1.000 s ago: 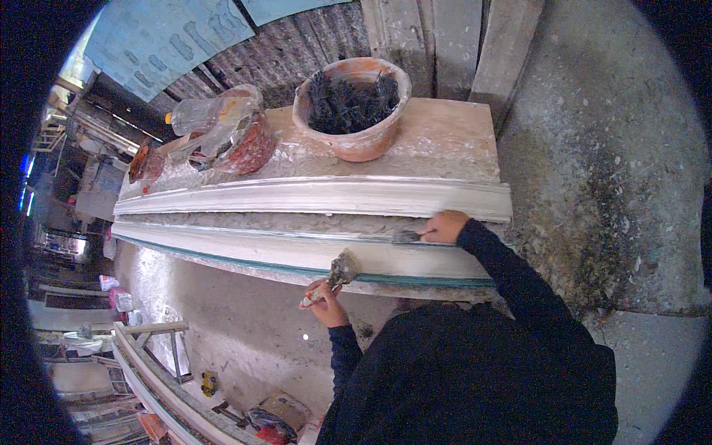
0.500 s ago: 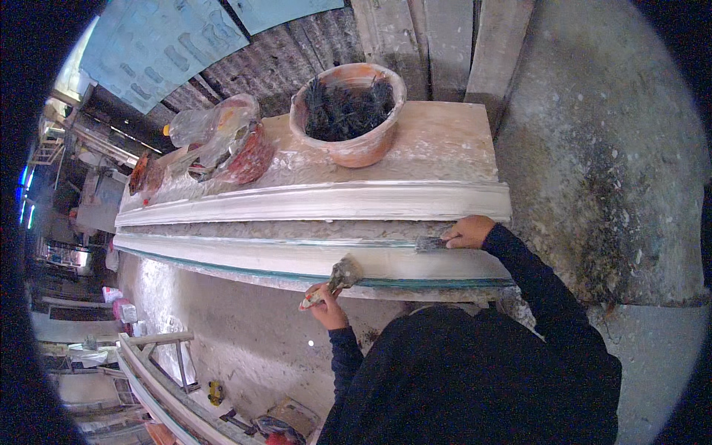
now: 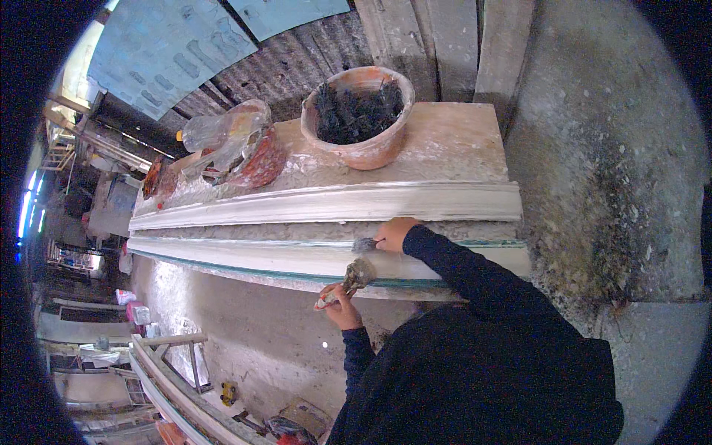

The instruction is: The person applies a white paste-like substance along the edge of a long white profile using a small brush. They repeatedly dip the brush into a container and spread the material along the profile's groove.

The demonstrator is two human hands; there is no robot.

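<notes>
Brush bristles (image 3: 364,244) left of right-hand grip (image 3: 397,235), against white moulding (image 3: 297,259).

Blue panels (image 3: 170,55) and corrugated sheeting (image 3: 297,65) stand beyond the worktop (image 3: 460,137), stained grey floor (image 3: 601,163) lies right, and bright strips (image 3: 27,211) glow far left.

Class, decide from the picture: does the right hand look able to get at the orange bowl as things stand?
Probably yes: between the right hand and the orange bowl only the far white strip and some board show. It holds a brush, though, which may hinder gripping.
</notes>
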